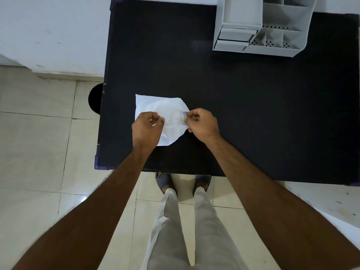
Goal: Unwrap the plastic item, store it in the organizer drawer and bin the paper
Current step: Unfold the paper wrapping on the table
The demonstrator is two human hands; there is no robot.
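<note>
A creased white paper (pixel 155 106) lies spread on the black table (pixel 243 114), near its front left. My left hand (pixel 147 126) rests on the paper's left side, fingers curled and pinching the sheet. My right hand (pixel 202 123) is shut at the paper's right edge, thumb and fingers pinching a small pale bluish plastic item (pixel 185 114) that only just shows. A grey desk organizer (pixel 261 24) stands at the far right of the table; its small drawers (pixel 236 35) face left and look closed.
A dark round bin (pixel 95 99) stands on the tiled floor just left of the table, partly hidden by its edge. A white wall runs along the far left. My legs and sandalled feet are below the table's front edge.
</note>
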